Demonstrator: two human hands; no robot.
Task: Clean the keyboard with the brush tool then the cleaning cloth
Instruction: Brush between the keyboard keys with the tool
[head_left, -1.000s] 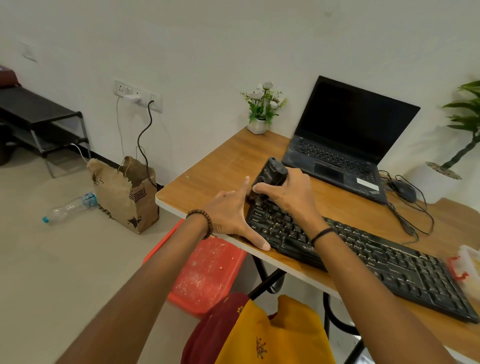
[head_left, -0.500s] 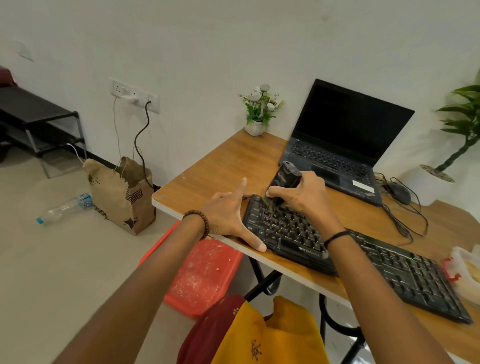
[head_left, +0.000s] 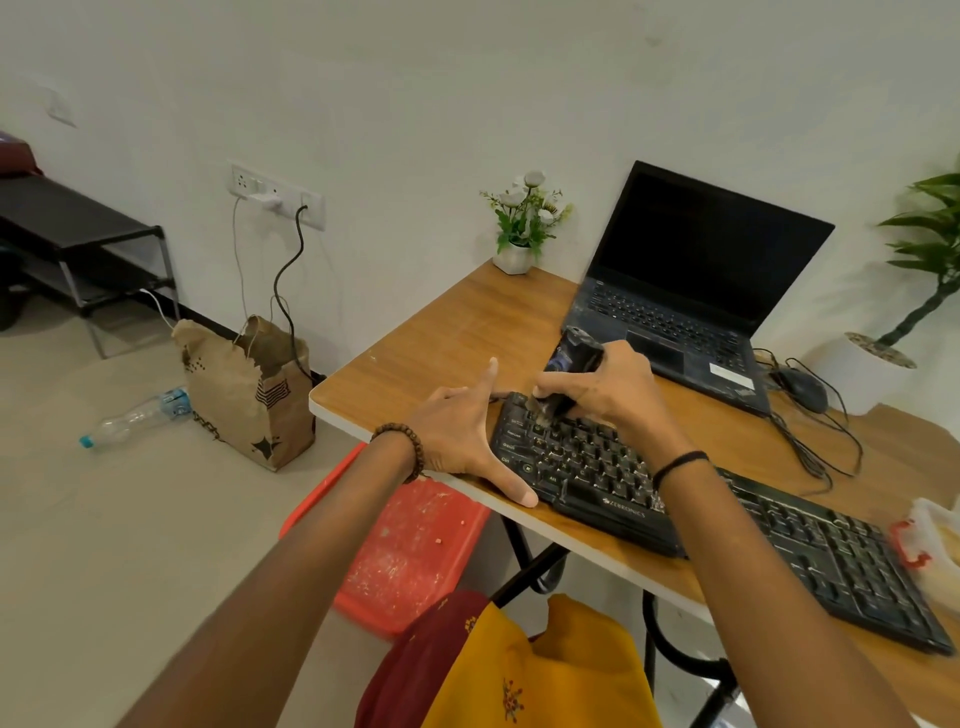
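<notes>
Now R hand (head_left: 608, 387) fingers grip brush (head_left: 574, 353) on ZEBRONICS kbd (head_left: 810, 540), L hand (head_left: 457, 436) splayed flat.

black keyboard (head_left: 727, 525) lies askew along the table's near edge; dark brush tool (head_left: 569, 364) tilts bristles-down onto its left-end keys.

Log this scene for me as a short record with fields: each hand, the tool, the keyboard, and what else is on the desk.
left hand: open, fingers spread, set against the keyboard's left end
right hand: grips the brush tool
brush tool: dark, tilted, bristles down on the keyboard's far left keys
keyboard: black, lies along the desk's near edge
desk: wooden
also on desk: open laptop, mouse, flower pot
</notes>
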